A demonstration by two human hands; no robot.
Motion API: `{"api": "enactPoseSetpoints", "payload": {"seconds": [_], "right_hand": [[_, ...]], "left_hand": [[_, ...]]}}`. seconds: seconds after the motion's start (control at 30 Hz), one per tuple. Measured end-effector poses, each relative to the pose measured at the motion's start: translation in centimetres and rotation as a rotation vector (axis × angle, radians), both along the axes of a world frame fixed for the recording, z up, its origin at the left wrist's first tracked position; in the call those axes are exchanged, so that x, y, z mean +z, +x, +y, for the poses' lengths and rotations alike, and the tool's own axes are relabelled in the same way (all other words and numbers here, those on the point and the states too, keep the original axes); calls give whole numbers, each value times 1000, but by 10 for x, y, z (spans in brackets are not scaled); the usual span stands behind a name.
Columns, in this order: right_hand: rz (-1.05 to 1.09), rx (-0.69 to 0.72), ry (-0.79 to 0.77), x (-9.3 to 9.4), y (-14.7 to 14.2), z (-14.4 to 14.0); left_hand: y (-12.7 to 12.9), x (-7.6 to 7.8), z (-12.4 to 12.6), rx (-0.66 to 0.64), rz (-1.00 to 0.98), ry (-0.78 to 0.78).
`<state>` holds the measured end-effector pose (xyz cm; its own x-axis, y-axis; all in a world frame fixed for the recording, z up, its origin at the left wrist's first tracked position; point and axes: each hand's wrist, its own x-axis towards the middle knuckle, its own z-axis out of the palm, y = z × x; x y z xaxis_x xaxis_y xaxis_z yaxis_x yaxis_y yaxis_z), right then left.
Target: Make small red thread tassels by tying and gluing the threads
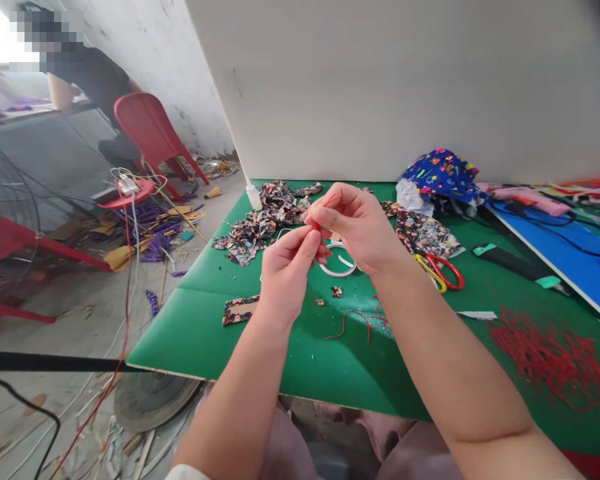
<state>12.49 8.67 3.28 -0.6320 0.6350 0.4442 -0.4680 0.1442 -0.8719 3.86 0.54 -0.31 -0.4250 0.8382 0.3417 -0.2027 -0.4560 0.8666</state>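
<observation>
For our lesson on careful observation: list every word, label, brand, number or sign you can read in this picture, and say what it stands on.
No readable text anywhere.
Blue patterned fabric: coloured motifs only, no letters made out.
Printed scraps on the green board: busy pattern, too small to tell.
Small white bottle: no label can be read.
Left hand and right hand pinch a red cord, which is unmarked.
Scissors: no brand visible.

A green table point(260, 347) carries a heap of patterned fabric scraps point(265, 220) near its far edge, with a white tape ring point(338, 269) and red-and-yellow scissors point(443, 270) toward the middle. A tangle of red cord point(550, 357) lies at the right, a blue board point(570, 257) beyond it, and a small white bottle point(253, 195) stands at the far left corner.
</observation>
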Motion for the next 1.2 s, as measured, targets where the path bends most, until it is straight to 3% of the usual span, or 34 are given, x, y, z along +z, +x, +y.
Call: {"api": "enactPoseSetpoints", "payload": {"seconds": [0.17,0.33,0.73,0.9,0.97,1.03,1.13,1.2], "right_hand": [[-21,-42,19,0,-1,-2],[-45,-212,97,0,-4,-5],[46,-530,290,-2,1,7],[79,-566,297,-4,6,19],[86,-572,296,-3,8,20],[54,-558,296,-2,9,19],[-32,-513,290,0,8,13],[-79,-474,296,1,6,8]], "left_hand": [[2,2,-1,7,42,-30],[5,3,0,-12,22,-27],[6,5,-3,-268,-43,-143],[2,4,0,-328,97,-304],[-2,2,1,-270,235,-381],[-6,0,3,-103,331,-402],[-9,-2,5,111,313,-257],[-8,-3,4,120,248,-121]]}}
